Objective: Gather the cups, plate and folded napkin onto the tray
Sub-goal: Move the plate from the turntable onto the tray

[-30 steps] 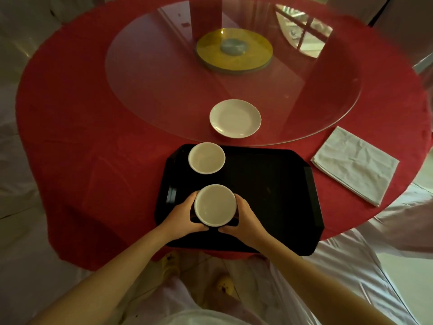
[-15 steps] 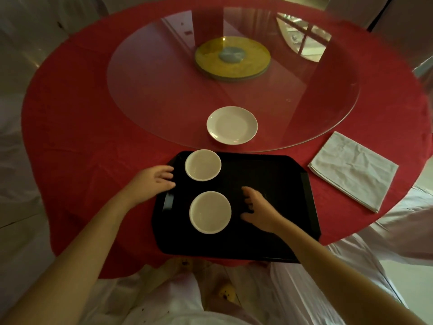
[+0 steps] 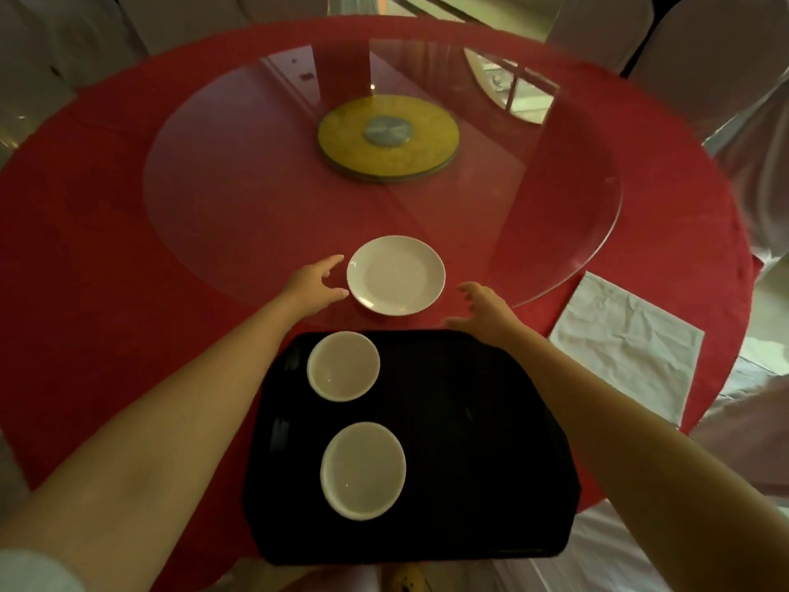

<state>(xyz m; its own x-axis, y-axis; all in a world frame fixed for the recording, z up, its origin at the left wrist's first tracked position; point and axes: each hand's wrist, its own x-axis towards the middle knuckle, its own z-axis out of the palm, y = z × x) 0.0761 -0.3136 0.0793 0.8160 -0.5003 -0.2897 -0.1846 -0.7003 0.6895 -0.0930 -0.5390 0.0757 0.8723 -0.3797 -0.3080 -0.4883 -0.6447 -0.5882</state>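
On the near edge of the glass turntable point(image 3: 384, 164) sits the white plate point(image 3: 395, 274), empty and flat, just beyond the far rim of the black tray point(image 3: 469, 442). The left hand point(image 3: 314, 284) is right beside the plate's left rim, fingers spread in an open curl with the thumb close to the rim; whether any fingertip touches the plate cannot be told, and the hand holds nothing. The right hand point(image 3: 484, 309) hovers to the right of the plate, a little apart from it, fingers loosely open and empty, above the tray's far edge. Inside the tray, along its left side, stand 2 white cups: the far cup point(image 3: 343, 366) near the far-left corner and the near cup point(image 3: 363, 470) closer to the person, the 2 apart from each other. To the right of the tray, well clear of the plate, the folded napkin point(image 3: 627, 346) lies flat on the red tablecloth point(image 3: 85, 249), partly over the table's edge. At the turntable's centre is a round yellow disc point(image 3: 388, 138).
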